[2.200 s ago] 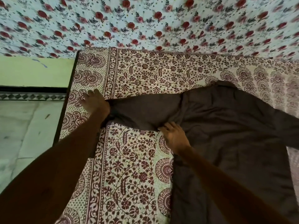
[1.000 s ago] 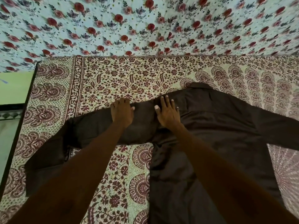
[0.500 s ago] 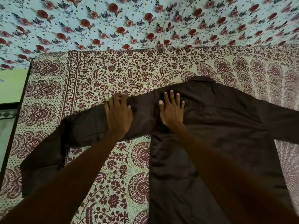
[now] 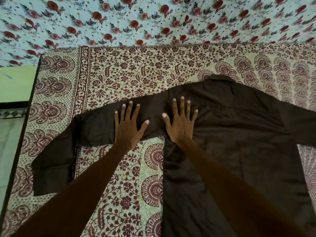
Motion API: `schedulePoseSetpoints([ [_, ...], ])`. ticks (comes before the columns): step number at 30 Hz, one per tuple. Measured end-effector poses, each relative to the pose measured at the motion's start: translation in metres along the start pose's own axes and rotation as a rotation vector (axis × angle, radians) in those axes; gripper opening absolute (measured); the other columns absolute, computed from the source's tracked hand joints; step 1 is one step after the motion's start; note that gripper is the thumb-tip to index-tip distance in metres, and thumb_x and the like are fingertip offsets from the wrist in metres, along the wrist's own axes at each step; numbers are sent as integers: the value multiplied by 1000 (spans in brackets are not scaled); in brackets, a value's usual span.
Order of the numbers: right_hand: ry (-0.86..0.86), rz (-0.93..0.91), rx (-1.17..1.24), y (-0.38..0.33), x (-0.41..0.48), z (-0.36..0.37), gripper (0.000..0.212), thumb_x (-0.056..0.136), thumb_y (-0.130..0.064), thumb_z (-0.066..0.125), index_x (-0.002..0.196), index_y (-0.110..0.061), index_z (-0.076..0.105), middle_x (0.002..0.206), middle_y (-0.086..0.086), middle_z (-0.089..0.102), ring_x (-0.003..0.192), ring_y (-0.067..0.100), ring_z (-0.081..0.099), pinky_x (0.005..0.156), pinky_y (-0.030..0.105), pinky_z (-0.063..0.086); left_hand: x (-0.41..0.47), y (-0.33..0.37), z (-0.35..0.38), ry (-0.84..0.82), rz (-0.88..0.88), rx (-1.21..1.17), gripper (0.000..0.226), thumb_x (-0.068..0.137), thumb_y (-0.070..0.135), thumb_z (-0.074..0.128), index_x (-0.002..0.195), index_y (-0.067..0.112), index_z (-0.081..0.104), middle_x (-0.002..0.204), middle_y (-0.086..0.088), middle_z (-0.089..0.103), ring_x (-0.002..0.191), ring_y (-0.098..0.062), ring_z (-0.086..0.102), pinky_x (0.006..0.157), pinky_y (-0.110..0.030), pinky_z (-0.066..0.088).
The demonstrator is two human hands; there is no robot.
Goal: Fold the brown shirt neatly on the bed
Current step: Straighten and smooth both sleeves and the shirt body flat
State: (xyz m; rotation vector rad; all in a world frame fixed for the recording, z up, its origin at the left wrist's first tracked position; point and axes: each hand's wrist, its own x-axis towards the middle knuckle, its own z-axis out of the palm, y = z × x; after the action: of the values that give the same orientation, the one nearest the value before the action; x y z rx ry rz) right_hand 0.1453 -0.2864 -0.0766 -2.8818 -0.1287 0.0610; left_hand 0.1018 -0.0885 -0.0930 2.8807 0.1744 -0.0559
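Note:
The brown shirt lies spread flat on the bed, collar toward the far side. Its left sleeve stretches out to the left and bends down near the bed's edge, the cuff lying at the lower left. My left hand rests flat on that sleeve, fingers spread. My right hand presses flat on the shirt's shoulder just right of it, fingers apart. Neither hand grips cloth. The right sleeve runs off the frame's right side.
The bed carries a maroon-and-cream printed cover. A cloth with red roses hangs behind it. The bed's dark left edge borders a tiled floor and a green wall.
My left hand has left the sleeve's cuff end and moved right onto its upper part. Both hands now lie side by side, fingers spread wider. The sleeve is laid out flatter.

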Motion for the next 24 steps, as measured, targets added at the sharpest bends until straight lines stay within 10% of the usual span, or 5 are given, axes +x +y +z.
schedulePoseSetpoints([
  [7, -82, -82, -135, -8, -24, 22, 69, 95, -66, 17, 154, -30, 13, 163, 3, 6, 150, 28, 0, 117, 60, 0, -58, -40, -4, 37, -133, -24, 67, 96, 58, 26, 152, 22, 20, 161, -5, 13, 150, -26, 8, 121, -48, 9],
  [12, 33, -12, -121, -59, -23, 3, 62, 99, -54, 25, 140, -13, 46, 149, 12, 41, 144, 34, 25, 116, 60, 12, -98, -64, -28, 91, -259, -87, 54, 98, 36, 44, 145, 13, 36, 155, -10, 31, 142, -32, 28, 117, -49, 20],
  [18, -203, -442, 69, -161, -44, 26, 52, 99, -42, 38, 147, -23, 36, 157, 6, 28, 147, 29, 19, 119, 51, 19, -166, -68, -40, 58, -431, -77, 61, 82, 23, 66, 138, 10, 45, 140, -14, 48, 126, -36, 47, 101, -48, 41],
  [24, -287, -405, -26, -219, -59, 46, 56, 97, -50, 35, 149, -28, 31, 158, 7, 23, 146, 33, 14, 117, 57, 13, -175, -110, -56, 66, -603, 29, 64, 88, 30, 53, 146, 12, 34, 142, -19, 44, 130, -38, 42, 109, -52, 31],
])
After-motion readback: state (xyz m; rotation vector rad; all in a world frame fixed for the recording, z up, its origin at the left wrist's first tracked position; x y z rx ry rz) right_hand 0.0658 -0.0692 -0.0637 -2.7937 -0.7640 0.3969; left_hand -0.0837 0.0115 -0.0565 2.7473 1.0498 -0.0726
